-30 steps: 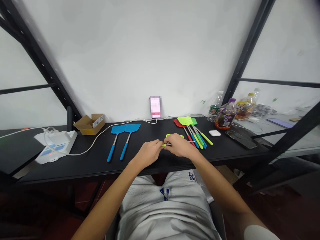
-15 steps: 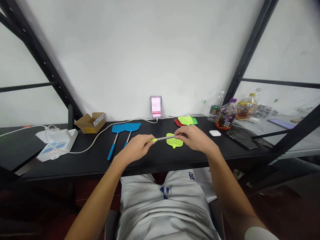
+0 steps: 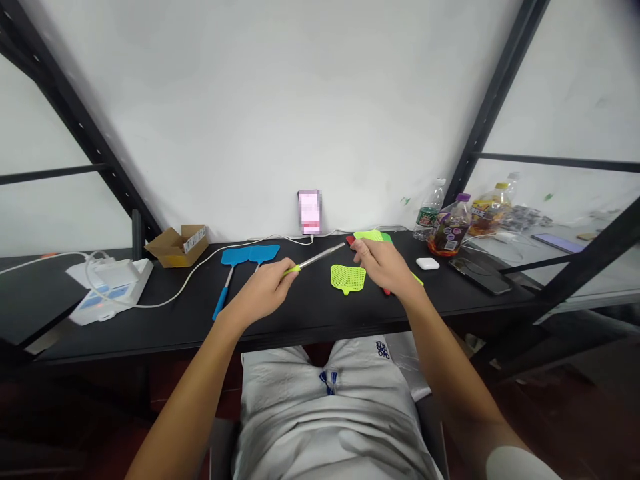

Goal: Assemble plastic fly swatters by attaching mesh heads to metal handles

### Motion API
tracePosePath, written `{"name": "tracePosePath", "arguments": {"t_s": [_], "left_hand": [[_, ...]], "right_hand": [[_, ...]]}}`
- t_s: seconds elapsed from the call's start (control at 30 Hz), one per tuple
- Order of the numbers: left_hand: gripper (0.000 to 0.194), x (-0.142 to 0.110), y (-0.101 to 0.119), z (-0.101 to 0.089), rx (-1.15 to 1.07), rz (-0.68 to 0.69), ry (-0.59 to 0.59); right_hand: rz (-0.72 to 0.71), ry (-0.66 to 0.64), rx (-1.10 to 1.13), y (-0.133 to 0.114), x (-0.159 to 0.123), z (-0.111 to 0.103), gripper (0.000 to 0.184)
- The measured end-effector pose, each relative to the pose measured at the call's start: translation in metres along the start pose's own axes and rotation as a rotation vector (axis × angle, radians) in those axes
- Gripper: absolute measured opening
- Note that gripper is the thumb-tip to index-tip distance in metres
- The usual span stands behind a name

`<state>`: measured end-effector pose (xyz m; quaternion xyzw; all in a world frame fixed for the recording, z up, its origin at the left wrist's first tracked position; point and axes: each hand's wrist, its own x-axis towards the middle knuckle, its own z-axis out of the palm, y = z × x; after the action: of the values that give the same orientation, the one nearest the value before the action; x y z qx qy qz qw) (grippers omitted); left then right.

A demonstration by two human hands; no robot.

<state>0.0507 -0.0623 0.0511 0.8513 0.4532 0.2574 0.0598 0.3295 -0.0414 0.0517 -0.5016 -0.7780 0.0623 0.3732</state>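
My left hand point(image 3: 265, 287) is closed around the yellow-green handle of a fly swatter, and its metal rod point(image 3: 323, 255) points up to the right. Just beyond the rod's tip is my right hand point(image 3: 383, 265), fingers curled together and apart from the rod, with nothing visible in them. A loose yellow-green swatter head point(image 3: 349, 278), perforated, lies on the desk between and below the hands. Partly hidden behind my right hand are stacked swatters, with a yellow-green head point(image 3: 369, 235) on top and red and green ones underneath. Two blue swatters point(image 3: 236, 256) lie beside my left hand.
A phone point(image 3: 310, 212) leans on the wall, its cable running along the black desk point(image 3: 300, 320). An open cardboard box point(image 3: 176, 248) and a white power device point(image 3: 113, 290) stand left. On the right are bottles point(image 3: 451, 227), a white earbud case point(image 3: 427, 264) and a dark phone point(image 3: 480, 275).
My right hand has let go of the rod's far end and moved slightly up and away. The rod now tilts more steeply upward in my left hand, which has shifted a little left.
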Motion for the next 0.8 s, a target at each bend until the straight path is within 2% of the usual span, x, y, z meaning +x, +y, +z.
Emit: {"name": "tracePosePath", "arguments": {"t_s": [0.1, 0.23, 0.27, 0.37, 0.43, 0.53, 0.73, 0.8], "left_hand": [[0.027, 0.001, 0.000, 0.002, -0.047, -0.035, 0.044], [0.027, 0.001, 0.013, 0.009, -0.161, -0.003, 0.028], [0.028, 0.001, 0.017, 0.011, -0.192, 0.006, 0.017], [0.032, 0.000, 0.028, 0.015, -0.265, 0.000, -0.011], [0.032, -0.001, 0.032, 0.015, -0.307, -0.024, -0.029], [0.031, -0.001, 0.033, 0.015, -0.398, -0.060, -0.082], [0.034, -0.002, 0.027, 0.012, -0.793, -0.146, -0.371], [0.032, -0.002, 0.026, 0.009, -0.869, -0.169, -0.421]], "right_hand": [[0.033, -0.053, 0.171, 0.004, 0.003, 0.008, 0.049], [0.042, -0.272, 0.715, -0.013, 0.002, 0.026, 0.045], [0.065, -0.286, 0.853, -0.019, 0.001, 0.030, 0.045], [0.096, -0.183, 1.087, -0.031, 0.000, 0.036, 0.040], [0.068, -0.147, 1.115, -0.034, 0.000, 0.037, 0.038], [0.025, -0.175, 1.092, -0.031, 0.000, 0.038, 0.037], [0.017, -0.200, 1.108, -0.024, 0.002, 0.041, 0.032], [0.010, -0.226, 1.116, -0.024, 0.001, 0.040, 0.030]]}}
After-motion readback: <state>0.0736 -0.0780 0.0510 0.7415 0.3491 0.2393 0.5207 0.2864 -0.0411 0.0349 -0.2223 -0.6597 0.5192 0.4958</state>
